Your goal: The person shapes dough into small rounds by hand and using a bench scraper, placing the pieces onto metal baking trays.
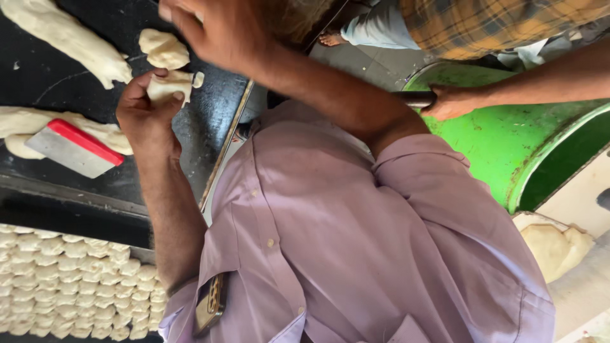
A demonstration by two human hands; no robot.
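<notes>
1. Under my left hand, which grips the dough piece just above the tabletop, I'd pinch evenly and tuck the edges.
2. Beyond it, my right hand is blurred; I cannot tell whether it is open or closed.

Bakery/food prep shop: dough logs on black worktop, dough pieces tray, scraper.

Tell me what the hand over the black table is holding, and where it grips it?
The left hand holds a small pale lump of soft dough, gripped at one end between thumb and fingers.
</notes>
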